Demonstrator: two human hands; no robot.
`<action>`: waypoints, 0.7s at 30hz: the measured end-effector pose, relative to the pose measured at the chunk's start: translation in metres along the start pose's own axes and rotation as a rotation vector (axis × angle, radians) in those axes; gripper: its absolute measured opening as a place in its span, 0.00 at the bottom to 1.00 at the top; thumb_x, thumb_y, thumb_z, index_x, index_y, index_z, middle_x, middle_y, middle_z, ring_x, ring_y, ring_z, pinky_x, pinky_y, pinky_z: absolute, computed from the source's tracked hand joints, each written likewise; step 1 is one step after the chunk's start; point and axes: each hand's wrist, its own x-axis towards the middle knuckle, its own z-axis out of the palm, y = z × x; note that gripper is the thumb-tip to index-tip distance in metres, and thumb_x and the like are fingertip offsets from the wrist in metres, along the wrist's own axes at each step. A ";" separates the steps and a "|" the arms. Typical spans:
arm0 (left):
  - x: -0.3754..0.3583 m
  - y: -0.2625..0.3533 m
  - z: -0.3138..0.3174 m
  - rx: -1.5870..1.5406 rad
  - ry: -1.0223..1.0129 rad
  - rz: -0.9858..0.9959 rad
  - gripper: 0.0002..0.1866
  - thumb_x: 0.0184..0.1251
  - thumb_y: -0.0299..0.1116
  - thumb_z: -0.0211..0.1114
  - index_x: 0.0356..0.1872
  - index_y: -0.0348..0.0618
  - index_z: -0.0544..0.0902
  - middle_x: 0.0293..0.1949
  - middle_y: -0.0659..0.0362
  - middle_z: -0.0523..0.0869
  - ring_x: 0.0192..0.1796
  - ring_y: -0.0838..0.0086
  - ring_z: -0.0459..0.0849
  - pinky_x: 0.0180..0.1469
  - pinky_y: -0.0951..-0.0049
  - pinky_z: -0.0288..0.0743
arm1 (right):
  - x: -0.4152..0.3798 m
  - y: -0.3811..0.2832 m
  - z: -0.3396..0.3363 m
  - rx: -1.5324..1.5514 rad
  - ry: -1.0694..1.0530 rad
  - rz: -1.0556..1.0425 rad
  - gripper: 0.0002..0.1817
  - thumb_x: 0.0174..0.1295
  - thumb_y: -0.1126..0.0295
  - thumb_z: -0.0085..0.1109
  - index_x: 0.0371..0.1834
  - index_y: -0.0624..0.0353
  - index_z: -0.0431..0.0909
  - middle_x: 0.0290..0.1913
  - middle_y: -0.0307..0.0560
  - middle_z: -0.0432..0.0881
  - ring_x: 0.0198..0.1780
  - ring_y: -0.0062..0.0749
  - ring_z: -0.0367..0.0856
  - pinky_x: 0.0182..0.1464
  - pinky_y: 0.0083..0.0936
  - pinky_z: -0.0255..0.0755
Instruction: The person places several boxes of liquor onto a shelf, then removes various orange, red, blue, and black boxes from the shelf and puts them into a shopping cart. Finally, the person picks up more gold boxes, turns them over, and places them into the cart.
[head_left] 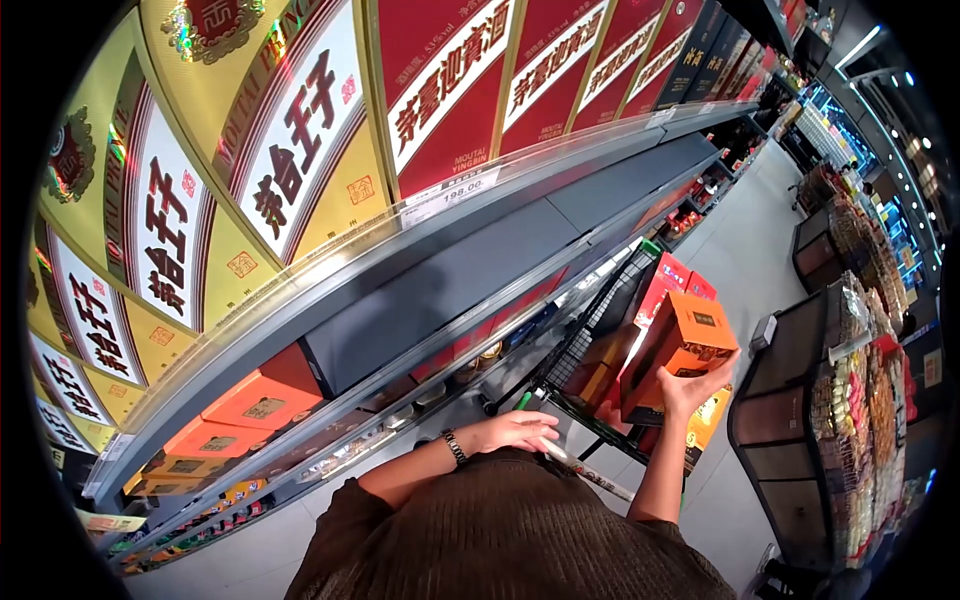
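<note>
Orange box [697,328] grasped in right hand [690,390], well apart from left hand [510,432] at cart handle [592,472], left grip unclear.

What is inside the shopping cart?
Red packaging shows inside the shopping cart. The orange box gripped by the right hand blocks part of the view, so whatever lies behind or beneath it cannot be seen.

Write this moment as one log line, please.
left hand: at cart handle; right hand: on orange-topped box; shopping cart: red box inside
</note>
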 end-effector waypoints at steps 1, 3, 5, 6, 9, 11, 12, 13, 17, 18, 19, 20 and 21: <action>0.007 -0.003 0.001 -0.082 -0.010 0.001 0.29 0.82 0.45 0.51 0.75 0.41 0.61 0.69 0.50 0.73 0.64 0.64 0.80 0.66 0.65 0.73 | 0.005 -0.023 -0.009 0.091 0.001 -0.050 0.75 0.23 0.58 0.81 0.81 0.58 0.44 0.69 0.60 0.60 0.69 0.57 0.61 0.72 0.49 0.57; 0.026 -0.006 0.003 -0.201 -0.054 -0.027 0.34 0.81 0.53 0.48 0.77 0.42 0.57 0.73 0.49 0.69 0.72 0.58 0.72 0.73 0.60 0.66 | 0.012 -0.065 -0.027 0.203 -0.014 -0.159 0.75 0.24 0.55 0.81 0.81 0.60 0.43 0.70 0.61 0.59 0.71 0.56 0.60 0.73 0.50 0.56; 0.042 -0.004 0.012 -0.342 -0.052 -0.071 0.40 0.78 0.62 0.46 0.78 0.44 0.53 0.74 0.49 0.67 0.74 0.56 0.68 0.74 0.55 0.63 | 0.011 -0.089 -0.033 0.286 -0.081 -0.211 0.79 0.28 0.46 0.85 0.82 0.62 0.38 0.72 0.57 0.57 0.74 0.49 0.57 0.74 0.45 0.55; 0.046 0.004 0.020 -0.411 -0.024 -0.087 0.42 0.76 0.65 0.45 0.78 0.44 0.52 0.74 0.49 0.67 0.75 0.55 0.67 0.74 0.52 0.62 | 0.010 -0.100 -0.034 0.348 -0.130 -0.214 0.80 0.29 0.51 0.85 0.82 0.61 0.35 0.72 0.55 0.58 0.72 0.48 0.61 0.73 0.44 0.58; 0.045 0.021 0.034 -0.460 -0.071 0.105 0.47 0.71 0.72 0.42 0.79 0.50 0.48 0.78 0.56 0.61 0.77 0.60 0.63 0.74 0.43 0.58 | -0.002 -0.134 -0.034 0.559 -0.275 -0.176 0.80 0.28 0.56 0.85 0.82 0.60 0.31 0.70 0.53 0.61 0.70 0.45 0.65 0.69 0.42 0.63; 0.026 0.035 0.049 -0.542 -0.051 0.226 0.43 0.72 0.71 0.38 0.79 0.55 0.53 0.78 0.63 0.60 0.77 0.63 0.63 0.73 0.42 0.60 | -0.011 -0.155 -0.033 0.591 -0.340 -0.182 0.79 0.28 0.57 0.83 0.82 0.59 0.32 0.69 0.53 0.62 0.69 0.45 0.67 0.67 0.42 0.65; 0.017 0.036 0.050 -0.578 0.000 0.244 0.40 0.74 0.69 0.37 0.78 0.56 0.54 0.78 0.62 0.61 0.77 0.63 0.62 0.73 0.42 0.61 | -0.015 -0.162 -0.028 0.640 -0.350 -0.220 0.79 0.27 0.58 0.83 0.82 0.58 0.33 0.69 0.54 0.62 0.69 0.45 0.67 0.67 0.43 0.65; 0.009 0.032 0.048 -0.562 0.005 0.288 0.40 0.75 0.68 0.38 0.78 0.56 0.54 0.77 0.62 0.61 0.77 0.63 0.63 0.73 0.42 0.62 | -0.017 -0.168 -0.026 0.638 -0.362 -0.242 0.79 0.27 0.57 0.83 0.82 0.59 0.32 0.69 0.54 0.62 0.69 0.45 0.67 0.68 0.43 0.65; -0.018 0.037 0.036 -0.618 0.074 0.490 0.36 0.78 0.64 0.37 0.78 0.55 0.55 0.77 0.62 0.63 0.77 0.63 0.64 0.73 0.46 0.63 | -0.030 -0.187 -0.015 0.808 -0.386 -0.305 0.81 0.29 0.54 0.84 0.81 0.60 0.29 0.70 0.57 0.61 0.70 0.47 0.66 0.70 0.45 0.62; -0.025 0.042 0.031 -0.638 0.101 0.551 0.35 0.79 0.64 0.37 0.77 0.54 0.55 0.76 0.61 0.63 0.77 0.63 0.64 0.73 0.47 0.63 | -0.035 -0.190 -0.011 0.849 -0.389 -0.341 0.81 0.29 0.54 0.84 0.81 0.60 0.29 0.70 0.58 0.61 0.70 0.47 0.66 0.71 0.45 0.61; -0.032 0.053 0.028 -0.674 0.154 0.602 0.35 0.80 0.62 0.37 0.78 0.52 0.55 0.76 0.59 0.64 0.77 0.62 0.63 0.74 0.49 0.61 | -0.041 -0.189 -0.010 0.778 -0.364 -0.379 0.83 0.30 0.53 0.84 0.81 0.60 0.25 0.71 0.59 0.60 0.71 0.48 0.65 0.72 0.46 0.58; -0.042 0.063 0.025 -0.568 0.199 0.659 0.38 0.78 0.64 0.39 0.78 0.50 0.54 0.76 0.57 0.64 0.77 0.61 0.62 0.76 0.49 0.58 | -0.049 -0.185 -0.007 0.792 -0.403 -0.384 0.83 0.33 0.53 0.83 0.80 0.56 0.19 0.72 0.59 0.59 0.72 0.49 0.65 0.72 0.46 0.60; -0.050 0.069 0.020 -0.542 0.258 0.709 0.40 0.77 0.66 0.41 0.78 0.49 0.54 0.76 0.57 0.63 0.78 0.61 0.62 0.77 0.49 0.56 | -0.053 -0.178 -0.004 0.740 -0.518 -0.464 0.80 0.36 0.53 0.82 0.81 0.56 0.21 0.75 0.59 0.55 0.75 0.49 0.59 0.76 0.48 0.51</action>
